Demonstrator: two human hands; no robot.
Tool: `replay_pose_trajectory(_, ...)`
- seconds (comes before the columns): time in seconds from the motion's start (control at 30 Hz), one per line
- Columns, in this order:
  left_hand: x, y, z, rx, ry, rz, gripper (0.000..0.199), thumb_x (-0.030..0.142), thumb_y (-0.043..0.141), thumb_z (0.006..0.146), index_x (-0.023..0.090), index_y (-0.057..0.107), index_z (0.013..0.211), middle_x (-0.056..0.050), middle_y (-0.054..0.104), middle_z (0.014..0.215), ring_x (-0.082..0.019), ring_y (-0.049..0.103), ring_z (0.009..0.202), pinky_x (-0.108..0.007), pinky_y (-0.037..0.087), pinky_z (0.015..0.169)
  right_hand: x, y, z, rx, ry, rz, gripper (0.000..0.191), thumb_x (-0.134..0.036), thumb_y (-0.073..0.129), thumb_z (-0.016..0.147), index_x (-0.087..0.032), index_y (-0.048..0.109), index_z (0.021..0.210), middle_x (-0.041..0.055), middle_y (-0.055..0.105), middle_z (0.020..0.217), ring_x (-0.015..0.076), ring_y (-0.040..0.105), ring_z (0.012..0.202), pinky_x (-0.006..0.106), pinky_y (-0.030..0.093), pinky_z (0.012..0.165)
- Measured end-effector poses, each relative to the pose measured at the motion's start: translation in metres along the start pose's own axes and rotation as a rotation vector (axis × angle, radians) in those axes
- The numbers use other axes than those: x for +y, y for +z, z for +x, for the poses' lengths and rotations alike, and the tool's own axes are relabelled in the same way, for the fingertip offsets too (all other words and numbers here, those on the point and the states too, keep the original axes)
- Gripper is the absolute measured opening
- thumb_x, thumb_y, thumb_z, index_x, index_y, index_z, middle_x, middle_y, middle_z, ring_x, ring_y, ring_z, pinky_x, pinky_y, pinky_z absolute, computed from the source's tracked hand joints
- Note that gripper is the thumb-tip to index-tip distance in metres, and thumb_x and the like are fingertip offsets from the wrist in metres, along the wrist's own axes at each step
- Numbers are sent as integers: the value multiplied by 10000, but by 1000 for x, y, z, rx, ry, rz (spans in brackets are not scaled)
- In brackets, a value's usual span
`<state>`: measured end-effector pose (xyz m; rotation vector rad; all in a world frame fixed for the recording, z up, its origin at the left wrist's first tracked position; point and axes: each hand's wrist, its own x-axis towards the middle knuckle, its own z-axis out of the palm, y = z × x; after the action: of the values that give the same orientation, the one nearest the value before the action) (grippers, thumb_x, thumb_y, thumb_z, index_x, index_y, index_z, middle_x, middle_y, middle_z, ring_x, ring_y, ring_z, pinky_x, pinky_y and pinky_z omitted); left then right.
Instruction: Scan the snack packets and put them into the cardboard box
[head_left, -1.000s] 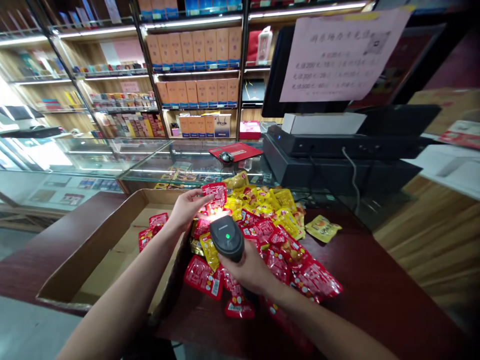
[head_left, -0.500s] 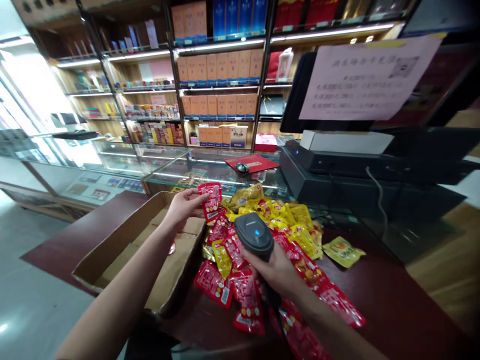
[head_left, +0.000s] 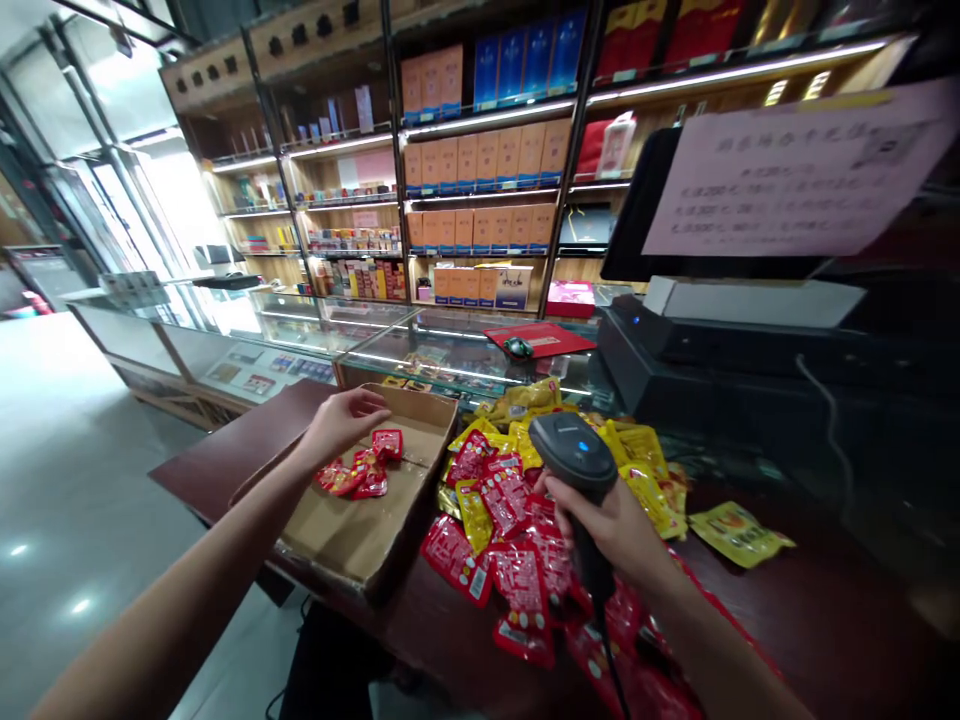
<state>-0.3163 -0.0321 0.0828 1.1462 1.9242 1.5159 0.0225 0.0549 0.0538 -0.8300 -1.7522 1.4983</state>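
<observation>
A dark red counter point(head_left: 787, 620) is filling the lower part of the view, and behind it glass display cases point(head_left: 300, 330) and lit shelves point(head_left: 480, 150) with orange boxes are standing. On the right a black register machine point(head_left: 750, 350) is sitting at the far edge of the counter, with a pink paper notice point(head_left: 787, 170) hanging above it.

An open cardboard box point(head_left: 360, 530) is lying on the left part of the counter, with one corner reaching over the edge. Just beside it, to the right, a big pile of red and yellow snack packets point(head_left: 517, 510) is spreading over the counter; one yellow packet point(head_left: 739, 530) is lying apart on the right.

The left hand point(head_left: 341, 420) is hovering over the box with the palm down and the fingers loosely spread, holding nothing. A few red packets point(head_left: 364, 470) are lying on the box floor just under and in front of the fingertips; the nearest one is close to them, but I cannot tell if it is touching them.

The right hand point(head_left: 615, 520) is closing around the handle of a black barcode scanner point(head_left: 574, 455), fingers wrapped tight. The scanner head is standing up above the fist, over the pile, and its cable is going down toward the person.
</observation>
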Motion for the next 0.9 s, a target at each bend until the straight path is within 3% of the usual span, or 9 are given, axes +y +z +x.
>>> replay_pose_trajectory(0.1, 0, 50, 2, -167, 126, 131, 267, 371, 779, 655, 193, 744, 851, -80, 747, 804, -185, 677, 692, -248, 517, 592, -4, -4, 0, 34, -50, -45, 364, -529, 676, 796, -168, 645, 768, -11, 535, 476, 130, 496, 415, 268, 423, 425)
replay_pose_trajectory(0.23, 4, 120, 7, -333, 187, 176, 246, 380, 744, 688, 196, 742, 852, -68, 746, 787, -204, 691, 727, -267, 521, 651, -9, -10, 0, 62, -82, -53, 333, -489, 656, 821, -159, 670, 784, -14, 528, 463, 127, 494, 419, 263, 410, 428)
replay_pose_trajectory(0.37, 10, 160, 20, -359, 229, 232, 190, 318, 687, 740, 203, 727, 886, -68, 749, 832, -220, 698, 774, -278, 513, 688, -12, -14, 0, 83, -76, 6, 303, -461, 667, 810, -162, 661, 767, -23, 517, 441, 121, 486, 394, 257, 397, 414)
replay_pose_trajectory(0.43, 10, 167, 27, -312, 265, 365, 176, 268, 649, 764, 205, 709, 917, -78, 745, 870, -228, 693, 828, -287, 504, 736, -13, -16, -1, 95, -63, 29, 294, -453, 664, 813, -163, 659, 767, -25, 521, 439, 118, 485, 385, 251, 393, 406)
replay_pose_trajectory(0.53, 6, 165, 30, -223, 295, 742, 237, 292, 651, 760, 187, 663, 973, -120, 720, 973, -263, 668, 946, -321, 477, 814, -15, -17, -1, 104, -52, 38, 279, -436, 666, 812, -166, 652, 744, -27, 520, 439, 112, 482, 380, 243, 396, 400)
replay_pose_trajectory(0.63, -1, 159, 25, -266, 258, 1015, 354, 429, 671, 740, 168, 627, 975, -169, 698, 1010, -306, 665, 958, -341, 474, 791, -13, -17, 2, 105, -43, 38, 260, -422, 678, 801, -177, 644, 724, -31, 515, 426, 108, 470, 366, 242, 395, 386)
replay_pose_trajectory(0.77, -9, 158, 21, -352, 247, 1149, 333, 420, 659, 748, 165, 624, 959, -196, 695, 1001, -336, 668, 957, -357, 479, 758, -7, -18, 8, 117, -22, 33, 245, -407, 693, 783, -174, 650, 723, -35, 512, 419, 102, 460, 362, 241, 405, 392)
replay_pose_trajectory(0.9, -15, 159, 23, -335, 321, 1117, 298, 371, 686, 724, 168, 622, 933, -182, 669, 1044, -330, 638, 1014, -357, 474, 789, -3, -18, 13, 143, -5, 2, 248, -401, 680, 788, -162, 654, 726, -26, 530, 428, 105, 476, 363, 236, 396, 389)
